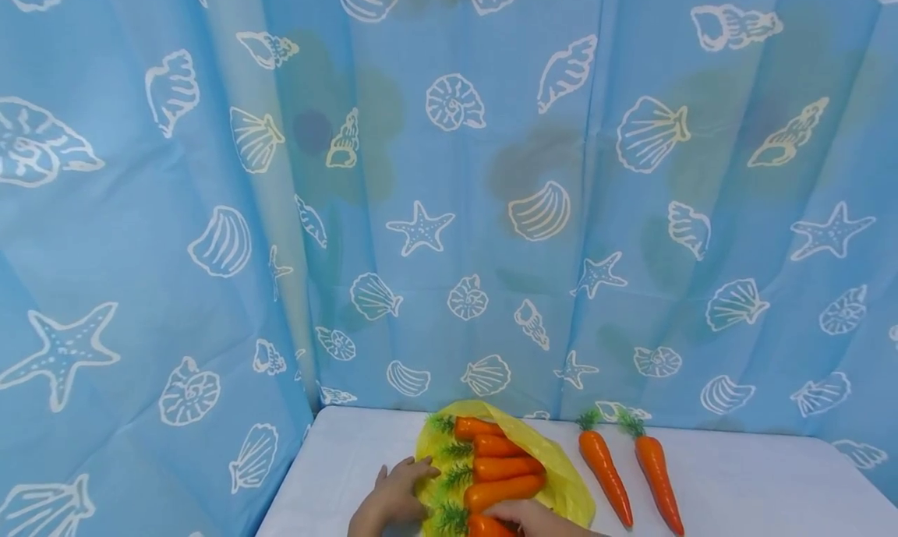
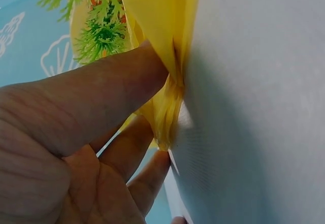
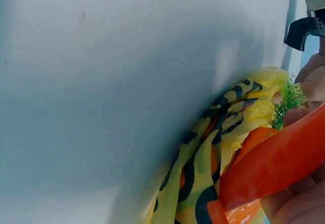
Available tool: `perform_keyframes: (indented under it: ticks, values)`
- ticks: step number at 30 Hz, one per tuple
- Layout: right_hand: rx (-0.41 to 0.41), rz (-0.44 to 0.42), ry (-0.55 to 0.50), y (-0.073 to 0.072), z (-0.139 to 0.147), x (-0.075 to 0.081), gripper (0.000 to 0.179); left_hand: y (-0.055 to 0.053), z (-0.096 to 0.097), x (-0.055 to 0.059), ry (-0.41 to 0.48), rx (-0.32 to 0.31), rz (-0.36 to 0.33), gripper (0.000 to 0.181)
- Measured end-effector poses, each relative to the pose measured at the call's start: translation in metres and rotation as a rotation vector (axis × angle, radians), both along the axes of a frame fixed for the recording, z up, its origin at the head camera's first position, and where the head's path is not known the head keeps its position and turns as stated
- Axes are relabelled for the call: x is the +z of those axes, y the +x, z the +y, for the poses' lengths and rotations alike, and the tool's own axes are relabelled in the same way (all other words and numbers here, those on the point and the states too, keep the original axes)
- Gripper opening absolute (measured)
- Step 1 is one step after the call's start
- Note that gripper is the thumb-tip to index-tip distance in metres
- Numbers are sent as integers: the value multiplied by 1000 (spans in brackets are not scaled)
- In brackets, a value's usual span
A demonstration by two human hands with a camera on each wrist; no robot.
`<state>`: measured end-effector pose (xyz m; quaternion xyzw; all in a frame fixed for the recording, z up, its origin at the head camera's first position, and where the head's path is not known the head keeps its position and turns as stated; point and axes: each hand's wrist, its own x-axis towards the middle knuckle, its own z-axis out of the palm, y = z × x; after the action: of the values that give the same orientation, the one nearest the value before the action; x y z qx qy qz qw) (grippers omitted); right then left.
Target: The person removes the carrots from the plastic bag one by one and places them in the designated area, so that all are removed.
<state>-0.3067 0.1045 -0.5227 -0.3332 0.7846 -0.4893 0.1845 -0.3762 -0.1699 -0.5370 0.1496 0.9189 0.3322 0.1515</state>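
Note:
A yellow plastic bag [image 1: 570, 486] lies on the white table, with several glossy orange carrots [image 1: 505, 468] in a row over it, their feathery green tops to the left. At the bag's left edge, my left hand [image 1: 400, 492] pinches the gathered plastic [image 2: 167, 107]; its thumb tip is tucked behind a fold. My right hand [image 1: 526, 515] grips the nearest carrot [image 3: 277, 160], at the lower edge of the head view. Black printed marks [image 3: 203, 148] show on the bag's side in the right wrist view.
Two more carrots [image 1: 606, 475] lie side by side on the table [image 1: 758, 482], right of the bag. A blue curtain [image 1: 477, 210] with white shell prints hangs behind and along the left. A black curved piece [image 3: 304, 31] shows at upper right in the right wrist view.

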Motion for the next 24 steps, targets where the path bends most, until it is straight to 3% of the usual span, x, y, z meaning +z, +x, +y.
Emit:
perform_keyframes:
  ticks: [2,3,4,14,24]
  values:
    - [116,-146,-7,-12,1,7,38,0,-2,1,3,-10,7,47]
    - [140,-215,5,-15,1,11,37,-1,-2,1,5,-14,9,47]
    - [123,-230,15,-11,0,18,39,-1,-3,1,7,-19,12,46]
    - [109,-227,12,-9,0,22,44,-1,-5,-1,9,-29,30,48]
    - [76,-208,15,-11,-2,27,40,-4,-3,-2,-13,6,36,54]
